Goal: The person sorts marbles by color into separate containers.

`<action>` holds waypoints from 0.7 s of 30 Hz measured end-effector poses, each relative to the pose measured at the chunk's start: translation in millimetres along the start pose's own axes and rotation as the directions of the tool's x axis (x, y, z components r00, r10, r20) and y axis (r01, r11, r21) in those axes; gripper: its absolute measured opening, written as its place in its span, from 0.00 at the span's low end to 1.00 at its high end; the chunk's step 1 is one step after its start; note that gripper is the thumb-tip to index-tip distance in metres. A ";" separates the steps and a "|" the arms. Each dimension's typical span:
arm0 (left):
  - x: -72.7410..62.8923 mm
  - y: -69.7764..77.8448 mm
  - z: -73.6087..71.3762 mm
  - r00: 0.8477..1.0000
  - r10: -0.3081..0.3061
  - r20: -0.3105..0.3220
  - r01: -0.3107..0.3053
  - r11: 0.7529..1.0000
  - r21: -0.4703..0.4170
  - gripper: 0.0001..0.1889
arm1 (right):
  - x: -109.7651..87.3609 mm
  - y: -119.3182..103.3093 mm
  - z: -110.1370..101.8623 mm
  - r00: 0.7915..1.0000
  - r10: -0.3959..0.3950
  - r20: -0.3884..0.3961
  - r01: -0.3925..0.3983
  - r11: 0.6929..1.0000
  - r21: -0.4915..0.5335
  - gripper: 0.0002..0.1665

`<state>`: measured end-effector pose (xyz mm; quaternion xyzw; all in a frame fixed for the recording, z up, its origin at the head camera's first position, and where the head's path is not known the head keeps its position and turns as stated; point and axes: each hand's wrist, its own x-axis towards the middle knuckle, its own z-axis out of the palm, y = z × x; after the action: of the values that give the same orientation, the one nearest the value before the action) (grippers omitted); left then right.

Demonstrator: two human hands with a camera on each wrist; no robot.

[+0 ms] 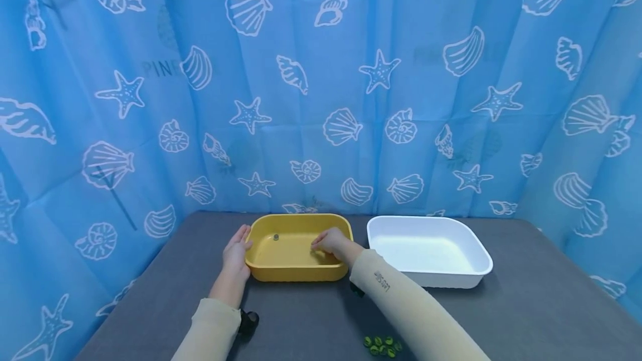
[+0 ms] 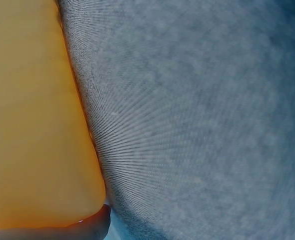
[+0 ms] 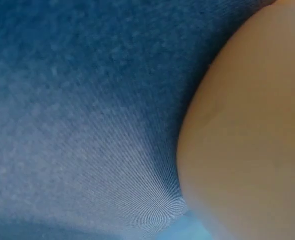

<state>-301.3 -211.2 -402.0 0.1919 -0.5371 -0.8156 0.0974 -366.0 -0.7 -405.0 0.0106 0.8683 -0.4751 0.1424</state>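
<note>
At centre-left of the frame, the left hand (image 1: 237, 254) holds the left rim of the yellow tray (image 1: 295, 274), which sits on the table (image 1: 301, 316) just left of lower centre. Inside, upper left: one small dark piece (image 1: 276, 237). Next, the right hand (image 1: 331, 241) reaches in, fingertips close together; contents cannot be told. Bottom, right of centre: green pieces (image 1: 382, 346), grouped. Centre-right: white tray (image 1: 441, 279).

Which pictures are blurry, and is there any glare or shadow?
Head view: fairly sharp, brighter patch inside the white tray, shadow beside the right sleeve; left wrist view: gray tabletop blurs toward the right; right wrist view: tan curved surface looks soft.
</note>
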 end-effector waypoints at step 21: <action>-2.4 -0.9 0.2 1.000 0.010 0.006 -0.010 0.999 0.037 0.29 | -16.5 -11.4 -12.5 0.993 -0.075 -0.092 0.091 0.980 0.180 0.14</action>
<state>-299.2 -209.8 -402.3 0.1888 -0.5533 -0.8056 0.0965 -354.8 5.3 -385.1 0.0076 0.8258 -0.5577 0.0838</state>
